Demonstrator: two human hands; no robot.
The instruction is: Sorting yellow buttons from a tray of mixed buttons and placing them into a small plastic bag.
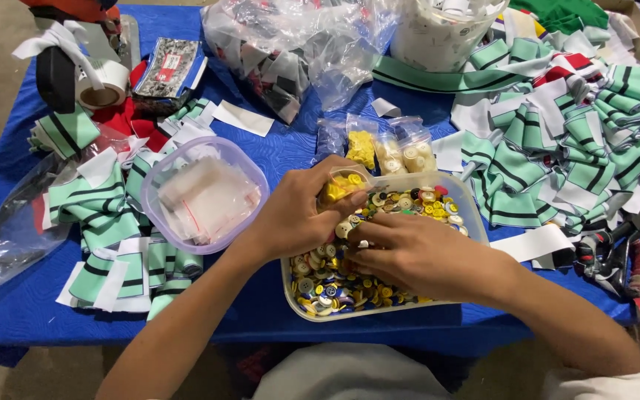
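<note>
A clear rectangular tub [475, 209] full of mixed coloured buttons stands on the blue table near me. My left hand [294, 215] is over its left end, pinching a small clear bag of yellow buttons [341, 186] by its top. My right hand [416, 252] rests in the tub on the buttons, its fingers curled toward the left hand; whether they pinch a button I cannot tell.
A lilac-rimmed tub of small empty plastic bags [205, 194] sits left of the hands. Filled little button bags [383, 148] lie behind the tub. Green-striped fabric pieces [564, 141] pile up right and left [105, 222]. Tape roll [101, 85] and large plastic bag [290, 44] at the back.
</note>
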